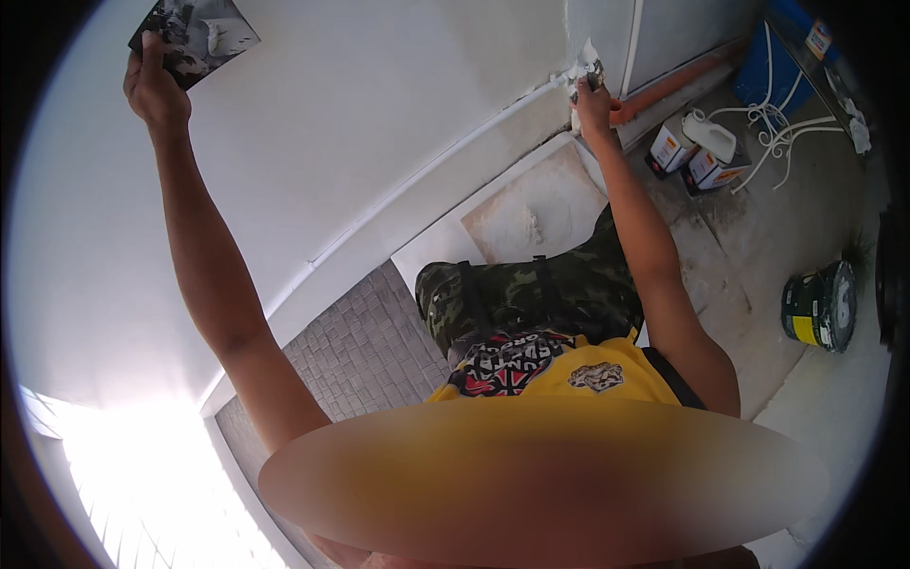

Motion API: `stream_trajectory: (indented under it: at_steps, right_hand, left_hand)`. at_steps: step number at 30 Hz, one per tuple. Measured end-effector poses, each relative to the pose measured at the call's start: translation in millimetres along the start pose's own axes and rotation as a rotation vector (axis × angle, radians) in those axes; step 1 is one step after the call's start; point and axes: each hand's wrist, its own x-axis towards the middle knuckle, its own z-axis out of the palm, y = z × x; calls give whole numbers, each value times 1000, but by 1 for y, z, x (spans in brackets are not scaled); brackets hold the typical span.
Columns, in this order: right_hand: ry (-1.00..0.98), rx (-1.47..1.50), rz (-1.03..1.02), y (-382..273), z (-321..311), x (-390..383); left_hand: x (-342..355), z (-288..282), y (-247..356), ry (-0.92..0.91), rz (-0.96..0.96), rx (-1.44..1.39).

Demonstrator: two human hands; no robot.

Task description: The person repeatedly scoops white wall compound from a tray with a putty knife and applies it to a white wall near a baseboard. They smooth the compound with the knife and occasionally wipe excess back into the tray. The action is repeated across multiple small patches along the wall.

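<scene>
At the upper left, my left hand (159, 92) grips the corner of a dark square board (185, 68), its thumb over the top. White smears cover the board, and a lump of white putty (224, 38) sits on it. My right hand (594, 102) is stretched far out to the wall. It is closed on a small putty-smeared scraper (589, 72), probably a putty knife, though its blade is hard to make out. The scraper is at the white wall (408, 85), close to the end of a thin white pipe (445, 156) and above an orange pipe (664, 95).
A whitish square slab (540, 204) lies below the wall, beside grey paving (365, 337). Rightward stand two box-shaped cans (671, 144), a white jug (709, 135), curled white metalwork (782, 133), a blue container (773, 71) and a dark paint bucket (820, 308). Bright light floods the lower left.
</scene>
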Motion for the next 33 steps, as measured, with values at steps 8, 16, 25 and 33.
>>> stream_trajectory:
  at_steps: [8,16,25,33]
  right_hand:
    - [234,-407,-415,29,95,74]
    - [217,-229,-583,47,87,26]
    - [203,-413,-429,39,123,25]
    - [237,-135,-536,19,90,0]
  left_hand:
    - [65,0,8,98,60,187]
    - [68,1,18,127,115,221]
    - [63,13,27,189,126,273]
    - [62,11,27,165,155,309]
